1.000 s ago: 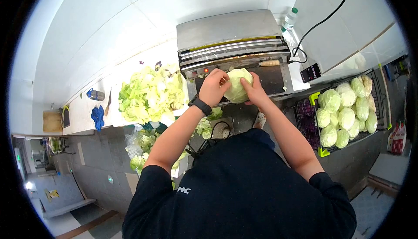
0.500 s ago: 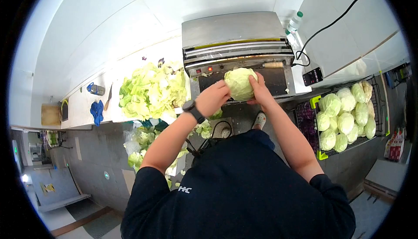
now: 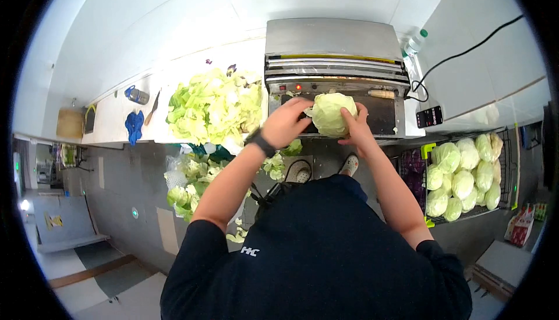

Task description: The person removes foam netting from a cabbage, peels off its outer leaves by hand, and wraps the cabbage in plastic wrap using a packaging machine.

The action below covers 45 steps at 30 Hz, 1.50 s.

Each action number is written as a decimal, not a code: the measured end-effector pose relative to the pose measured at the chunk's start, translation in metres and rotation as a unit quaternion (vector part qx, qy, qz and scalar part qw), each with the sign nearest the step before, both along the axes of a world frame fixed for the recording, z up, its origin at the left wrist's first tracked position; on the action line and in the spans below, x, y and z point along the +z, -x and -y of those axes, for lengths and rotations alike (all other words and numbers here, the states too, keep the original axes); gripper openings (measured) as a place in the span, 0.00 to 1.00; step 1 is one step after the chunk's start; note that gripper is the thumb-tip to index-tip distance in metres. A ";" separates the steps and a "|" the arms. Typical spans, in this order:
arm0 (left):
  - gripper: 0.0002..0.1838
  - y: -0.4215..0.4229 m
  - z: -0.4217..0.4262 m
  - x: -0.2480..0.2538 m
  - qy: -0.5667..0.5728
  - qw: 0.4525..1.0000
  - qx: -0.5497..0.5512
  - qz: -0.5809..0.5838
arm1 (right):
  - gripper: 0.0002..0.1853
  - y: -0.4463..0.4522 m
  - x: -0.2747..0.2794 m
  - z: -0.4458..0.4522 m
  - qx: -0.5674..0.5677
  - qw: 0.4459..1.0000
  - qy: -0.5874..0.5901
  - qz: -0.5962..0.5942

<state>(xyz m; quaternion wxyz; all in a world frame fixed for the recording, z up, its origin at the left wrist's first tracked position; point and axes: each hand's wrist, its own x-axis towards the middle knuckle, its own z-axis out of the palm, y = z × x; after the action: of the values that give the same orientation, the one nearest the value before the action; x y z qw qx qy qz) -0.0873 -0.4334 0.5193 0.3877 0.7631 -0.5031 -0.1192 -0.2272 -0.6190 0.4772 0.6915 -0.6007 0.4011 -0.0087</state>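
Note:
A pale green cabbage [image 3: 333, 115] is held above the front of the steel wrapping machine [image 3: 338, 66]. My right hand [image 3: 359, 126] grips its right side, thumb on the top and fingers round the lower edge. At its left side, my left hand [image 3: 285, 123], below a dark wristwatch [image 3: 260, 143], has thumb and fingers about a lifted outer-leaf edge; its fingertips are partly blurred. Loose cabbage leaves [image 3: 215, 109] lie heaped on the white counter to the left. More leaves [image 3: 192, 189] fill a bag below the counter edge.
Several wrapped cabbages [image 3: 463, 184] fill a black crate [image 3: 505, 171] at the right. A phone [image 3: 430, 117], a bottle [image 3: 415, 43] and a black cable stand near the machine. A knife [image 3: 153, 108], blue cloth [image 3: 134, 126] and cup [image 3: 137, 94] lie far left.
The view has shifted, so the counter things sit further right. My left hand's thumb and fingers have spread from a closer pinch at the cabbage's side. My right hand still holds the cabbage.

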 end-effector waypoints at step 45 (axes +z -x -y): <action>0.19 -0.026 -0.150 -0.030 -0.488 0.868 -0.071 0.058 | 0.46 0.002 -0.025 -0.004 0.052 0.944 0.316 0.081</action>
<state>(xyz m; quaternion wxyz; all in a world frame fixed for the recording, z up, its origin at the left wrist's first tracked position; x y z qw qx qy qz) -0.0615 -0.2832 0.4891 -0.0729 0.8228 -0.4553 -0.3322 -0.2291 -0.6152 0.4521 0.4960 -0.8054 0.2891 -0.1475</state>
